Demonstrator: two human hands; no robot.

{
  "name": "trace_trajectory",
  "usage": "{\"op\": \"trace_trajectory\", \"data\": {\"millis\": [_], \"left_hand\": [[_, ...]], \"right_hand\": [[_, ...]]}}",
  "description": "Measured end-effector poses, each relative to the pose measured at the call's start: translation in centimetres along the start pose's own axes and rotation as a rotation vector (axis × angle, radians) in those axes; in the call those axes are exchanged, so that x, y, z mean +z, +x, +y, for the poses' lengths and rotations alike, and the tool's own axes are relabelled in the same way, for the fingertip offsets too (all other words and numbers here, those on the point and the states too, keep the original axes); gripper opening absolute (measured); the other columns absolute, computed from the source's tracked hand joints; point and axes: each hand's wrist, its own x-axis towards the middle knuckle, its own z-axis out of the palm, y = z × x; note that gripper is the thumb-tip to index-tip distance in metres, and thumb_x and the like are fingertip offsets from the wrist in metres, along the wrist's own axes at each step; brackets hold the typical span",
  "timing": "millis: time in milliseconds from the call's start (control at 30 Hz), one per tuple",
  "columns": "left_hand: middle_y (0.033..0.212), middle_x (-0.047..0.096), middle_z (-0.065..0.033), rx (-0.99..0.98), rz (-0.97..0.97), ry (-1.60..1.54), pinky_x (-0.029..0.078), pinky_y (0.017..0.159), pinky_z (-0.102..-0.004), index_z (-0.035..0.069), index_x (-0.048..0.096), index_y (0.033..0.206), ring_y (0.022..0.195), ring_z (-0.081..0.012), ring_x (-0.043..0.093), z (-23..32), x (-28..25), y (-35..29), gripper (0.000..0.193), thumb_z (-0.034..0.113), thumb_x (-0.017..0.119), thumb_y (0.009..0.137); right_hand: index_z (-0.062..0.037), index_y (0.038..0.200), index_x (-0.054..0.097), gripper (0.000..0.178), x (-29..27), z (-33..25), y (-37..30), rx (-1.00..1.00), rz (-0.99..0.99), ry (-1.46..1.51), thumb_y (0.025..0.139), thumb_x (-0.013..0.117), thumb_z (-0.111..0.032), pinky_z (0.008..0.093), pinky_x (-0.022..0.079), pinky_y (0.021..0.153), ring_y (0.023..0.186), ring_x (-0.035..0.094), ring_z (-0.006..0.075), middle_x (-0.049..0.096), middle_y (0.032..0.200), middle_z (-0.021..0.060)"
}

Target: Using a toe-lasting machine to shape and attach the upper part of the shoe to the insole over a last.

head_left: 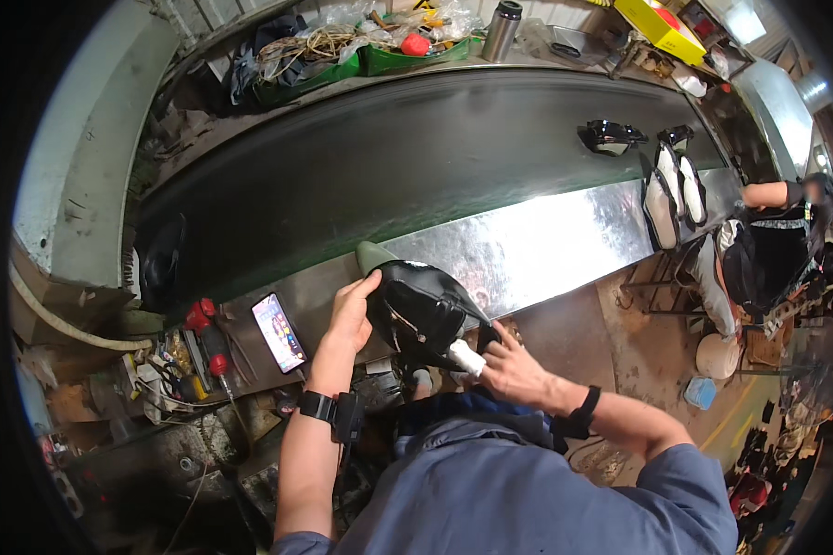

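Holding a black boot in front of the torso, at the near edge of the metal desk. Left hand: grip closed on the boot's left side, beside a grey-green rounded tip; cannot tell whether that tip is boot or last. Right hand: grip curled round the end of a white piece at the boot's lower right, index finger extended to the boot's edge. Contact between boot and desk cannot be judged.

Surroundings. Left of the left forearm, a phone with lit screen lies on the desk; a red power tool sits just beyond it, among small tools. The boot and left arm cover part of the desk's near edge. Beyond the desk runs a dark conveyor belt, with a glossy black shoe toward its right end. Pale-soled shoes lie close together across the desk's right end, near a co-worker's forearm. Far shelf: green trays heaped with cords and plastic, a steel flask upright, and a tilted yellow box further right.
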Motion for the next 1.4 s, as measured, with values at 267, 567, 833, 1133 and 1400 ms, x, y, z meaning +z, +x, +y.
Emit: {"op": "trace_trajectory", "data": {"millis": [267, 567, 833, 1133, 1400], "left_hand": [[0.095, 0.074, -0.0084, 0.393, 0.493, 0.639, 0.049, 0.080, -0.0339, -0.002, 0.076, 0.098, 0.086, -0.0150, 0.064, 0.9, 0.8, 7.0, 0.035, 0.033, 0.075, 0.092], [0.103, 0.075, -0.0141, 0.453, 0.589, 0.691, 0.052, 0.089, -0.0391, -0.001, 0.075, 0.102, 0.098, -0.0261, 0.071, -2.6, -0.2, 6.2, 0.038, 0.036, 0.069, 0.094], [0.114, 0.066, -0.0254, 0.279, 0.736, 1.169, 0.049, 0.098, -0.0469, -0.002, 0.056, 0.123, 0.112, -0.0403, 0.064, -3.1, 4.6, 3.7, 0.071, 0.043, 0.079, 0.073], [0.095, 0.073, -0.0185, 0.388, 0.861, 0.854, 0.054, 0.085, -0.0470, 0.000, 0.066, 0.100, 0.092, -0.0385, 0.070, -3.6, 2.6, 3.6, 0.044, 0.032, 0.077, 0.073], [0.087, 0.072, -0.0131, 0.563, 1.048, 0.611, 0.053, 0.077, -0.0379, -0.001, 0.067, 0.102, 0.082, -0.0247, 0.068, 0.7, -0.6, -8.3, 0.042, 0.027, 0.080, 0.074]], "right_hand": [[0.0017, 0.130, 0.058, 0.058, 4.9, 0.8, 3.2, 0.123, 0.378, 0.344, 0.076, 0.078, -0.009, 0.0498, 0.037, 0.118, 0.122, 0.055, 0.0375, 0.056, 0.130, 0.0182], [0.0038, 0.159, 0.020, 0.117, 7.9, 3.0, 3.7, 0.490, 0.415, 1.162, 0.070, 0.094, -0.019, 0.0350, 0.033, 0.118, 0.145, 0.038, 0.0252, 0.036, 0.157, 0.0222], [0.0007, 0.154, 0.031, 0.092, 7.2, 4.3, 2.9, 0.388, 0.247, 0.993, 0.081, 0.083, -0.021, 0.0467, 0.015, 0.126, 0.146, 0.038, 0.0350, 0.045, 0.151, 0.0209], [0.0001, 0.153, 0.031, 0.094, 6.8, 5.3, 3.8, 0.268, 0.135, 1.006, 0.078, 0.084, -0.023, 0.0478, 0.012, 0.126, 0.149, 0.031, 0.0371, 0.040, 0.153, 0.0224], [0.0041, 0.156, 0.024, 0.097, 0.4, 0.6, 7.5, -0.065, 0.046, 1.041, 0.084, 0.082, -0.024, 0.0431, 0.018, 0.124, 0.153, 0.025, 0.0358, 0.029, 0.161, 0.0263]]}}
